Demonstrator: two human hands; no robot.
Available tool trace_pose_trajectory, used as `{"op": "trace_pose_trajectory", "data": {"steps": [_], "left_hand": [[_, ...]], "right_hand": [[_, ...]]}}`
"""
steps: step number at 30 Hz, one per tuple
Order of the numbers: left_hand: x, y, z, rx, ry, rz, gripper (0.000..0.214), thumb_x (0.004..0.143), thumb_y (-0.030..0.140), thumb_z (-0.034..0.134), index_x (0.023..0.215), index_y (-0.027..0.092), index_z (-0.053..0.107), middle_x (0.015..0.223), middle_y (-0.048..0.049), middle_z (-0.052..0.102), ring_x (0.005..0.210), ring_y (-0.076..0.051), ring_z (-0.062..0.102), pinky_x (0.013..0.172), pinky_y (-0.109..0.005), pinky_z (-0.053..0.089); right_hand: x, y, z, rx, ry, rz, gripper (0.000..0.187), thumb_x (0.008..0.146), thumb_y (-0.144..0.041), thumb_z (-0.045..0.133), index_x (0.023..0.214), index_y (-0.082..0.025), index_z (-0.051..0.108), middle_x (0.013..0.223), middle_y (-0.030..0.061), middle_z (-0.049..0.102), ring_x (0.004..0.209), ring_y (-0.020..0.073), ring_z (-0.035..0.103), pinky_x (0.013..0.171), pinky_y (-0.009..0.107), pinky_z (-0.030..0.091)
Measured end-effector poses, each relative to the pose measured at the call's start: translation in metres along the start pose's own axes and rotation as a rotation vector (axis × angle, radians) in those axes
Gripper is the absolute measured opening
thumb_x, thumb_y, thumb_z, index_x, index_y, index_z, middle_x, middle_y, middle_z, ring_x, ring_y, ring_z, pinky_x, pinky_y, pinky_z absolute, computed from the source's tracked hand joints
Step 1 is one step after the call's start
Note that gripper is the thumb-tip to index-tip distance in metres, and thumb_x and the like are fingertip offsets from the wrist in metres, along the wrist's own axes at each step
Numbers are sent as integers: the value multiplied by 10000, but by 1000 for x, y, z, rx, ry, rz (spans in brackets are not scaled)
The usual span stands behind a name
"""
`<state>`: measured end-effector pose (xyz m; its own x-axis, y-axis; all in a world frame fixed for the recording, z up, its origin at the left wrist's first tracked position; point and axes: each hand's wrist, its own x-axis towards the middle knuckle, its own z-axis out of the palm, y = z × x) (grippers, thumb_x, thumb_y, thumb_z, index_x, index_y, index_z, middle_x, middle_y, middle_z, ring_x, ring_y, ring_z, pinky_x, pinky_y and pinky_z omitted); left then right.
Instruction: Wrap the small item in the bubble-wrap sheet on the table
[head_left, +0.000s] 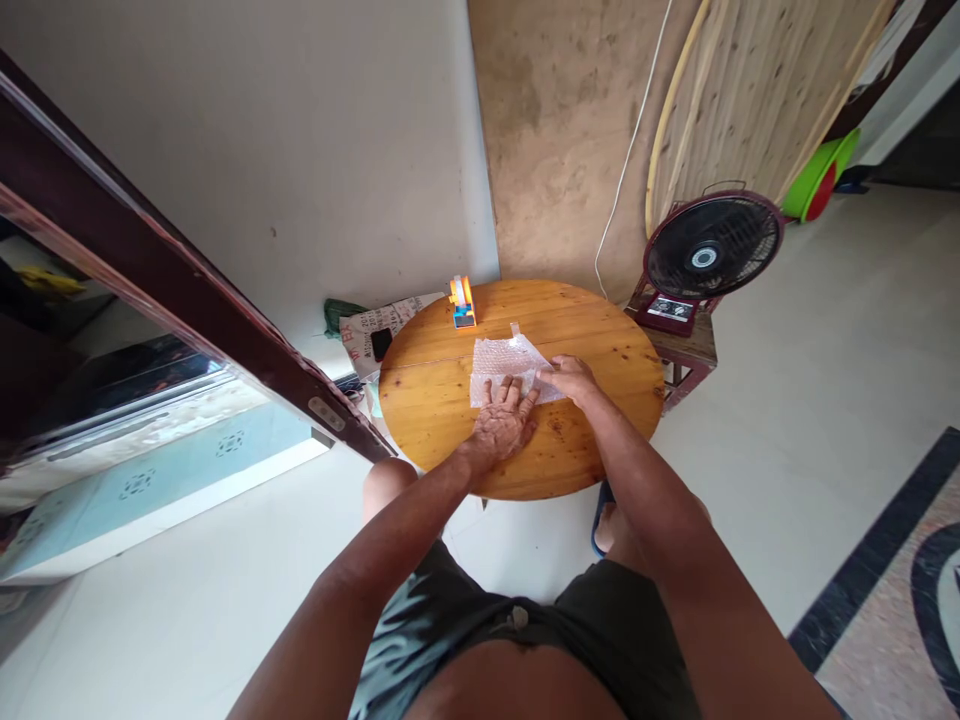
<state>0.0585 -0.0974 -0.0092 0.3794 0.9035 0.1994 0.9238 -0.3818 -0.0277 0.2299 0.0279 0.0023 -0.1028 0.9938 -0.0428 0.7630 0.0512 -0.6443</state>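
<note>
Space is lying open on most of the round wooden desk [600, 340]: its right half, its near edge and its left edge are all showing bare wood. The near edge is standing just in front of the person's knees, and pale floor is stretching wide to the right.

A bubble wrap sheet [501, 360] is lying flat near the middle of the desk, a little toward the far edge. It is clear and whitish, roughly square, with one small corner sticking up at its far side. The left hand [504, 420] is resting on the sheet's near edge, palm down, fingers spread wide and holding nothing. The right hand [571, 378] is sitting at the sheet's right edge, fingers curled over it; whether they are pinching the wrap or only pressing it cannot be told.

An orange and blue tape dispenser [463, 302] is standing at the far left edge of the desk, apart from the sheet. A black fan [711, 250] is sitting on a low stool [694, 350] just beside the desk's right edge. A dark door [187, 290] is angling in close to the left edge, and papers [375, 322] are lying on the floor behind it.
</note>
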Motion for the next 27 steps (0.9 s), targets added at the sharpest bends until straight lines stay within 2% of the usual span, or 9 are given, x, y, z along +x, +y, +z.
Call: {"op": "trace_pose_trajectory", "data": {"steps": [3,6,9,12,15,18,21,25,27], "left_hand": [[0,0,0,5,-12,-6,731,973,452,486,1601,132,291,1641,-221,308,1542,-410,230,1226,-706,127],[1,0,-2,3,-32,1,712,976,451,472,1586,117,323,1645,-224,302,1545,-411,221,1225,-710,120],[2,1,-5,6,-48,-4,702,975,451,471,1582,125,337,1640,-221,317,1545,-414,219,1227,-707,112],[3,1,-6,11,-64,-6,708,974,460,471,1580,121,338,1633,-227,326,1542,-420,224,1225,-707,110],[3,2,-6,25,-57,-7,697,976,460,474,1584,149,336,1630,-221,334,1539,-420,234,1223,-699,123],[2,3,-5,41,-43,1,683,982,449,471,1595,188,318,1626,-219,341,1535,-427,243,1214,-696,145],[1,3,-3,52,-23,9,688,983,441,477,1603,200,301,1625,-224,337,1531,-438,249,1209,-696,157],[0,3,-4,50,-14,9,665,991,437,459,1593,186,330,1618,-233,343,1526,-441,260,1209,-698,162],[1,3,-6,43,-29,11,657,989,438,456,1580,167,359,1616,-239,340,1523,-444,262,1207,-707,159]], "right_hand": [[-5,6,1,87,87,-67,680,788,-383,754,1413,-182,574,1270,123,699,1120,246,680,985,352,522],[-12,13,-2,162,131,-211,624,799,-304,731,1399,-214,586,1368,122,625,1191,236,637,1019,364,511],[-16,13,-9,94,41,-340,538,801,-285,747,1330,-249,657,1435,96,575,1347,247,530,1131,382,429],[-12,6,-15,-56,-47,-380,557,774,-277,795,1320,-269,685,1520,83,508,1452,269,417,1212,398,330],[-1,-4,-19,-174,-137,-398,535,754,-228,809,1279,-279,720,1526,71,515,1483,281,376,1218,399,325],[9,-13,-19,-269,-222,-373,477,729,-191,811,1193,-292,766,1446,53,601,1460,285,411,1186,382,378],[16,-18,-17,-338,-223,-319,405,670,-243,855,1069,-288,806,1363,46,659,1390,299,494,1127,356,440],[18,-13,-17,-333,-222,-312,181,635,-309,864,797,-252,805,1015,19,765,1096,248,668,921,265,524],[17,-8,-18,-283,-203,-314,154,660,-355,844,715,-227,778,836,4,751,917,207,690,815,239,526]]}}
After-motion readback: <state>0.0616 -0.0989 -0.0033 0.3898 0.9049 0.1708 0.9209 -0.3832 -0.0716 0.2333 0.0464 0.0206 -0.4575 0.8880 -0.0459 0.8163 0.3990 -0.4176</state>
